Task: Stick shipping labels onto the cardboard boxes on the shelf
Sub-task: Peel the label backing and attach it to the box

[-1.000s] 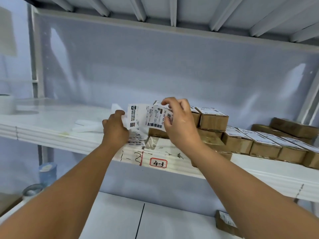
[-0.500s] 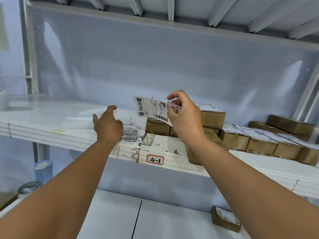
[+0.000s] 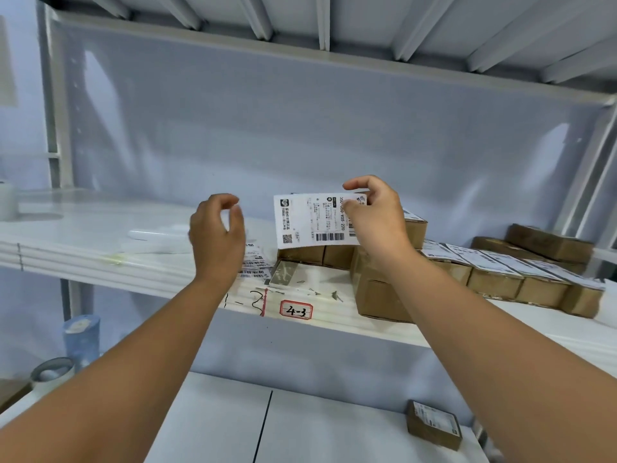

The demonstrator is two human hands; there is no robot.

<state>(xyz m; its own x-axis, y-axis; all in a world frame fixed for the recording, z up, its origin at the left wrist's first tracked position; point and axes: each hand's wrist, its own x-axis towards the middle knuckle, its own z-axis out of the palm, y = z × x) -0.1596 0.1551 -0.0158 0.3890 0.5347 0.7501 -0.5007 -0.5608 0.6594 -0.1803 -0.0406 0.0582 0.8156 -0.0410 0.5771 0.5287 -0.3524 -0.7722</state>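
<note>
**Label application, mid-task.** A label (image 3: 310, 222) was held upright in the air above the shelf (image 3: 133, 265) with its printed face turned to the camera. It was pinched at its right edge between the thumb and fingers of the right hand (image 3: 377, 218), and no box was touched by it. Whether its backing had been peeled off could not be told.

The left hand (image 3: 217, 235) was raised just beside the label's left edge and apart from it, its fingers loosely curved around nothing.

Directly beneath the label, brown boxes (image 3: 314, 255) were stacked near the shelf's front edge. Their tops were hidden by the label and the right forearm.

To the right, a row of labelled boxes (image 3: 494, 272) was seen, each with a white label on top. Behind that row, two rear boxes (image 3: 547, 242) appeared to be bare on top.

A label stack (image 3: 255, 262) lay flat on the shelf, partly hidden by the left hand. A lone box (image 3: 434, 426), already labelled, rested on the lower surface.

The task was judged to be partly done. One row and a few other boxes had been labelled, and the held label was not yet stuck down. The remaining stack suggested that several boxes were left.
</note>
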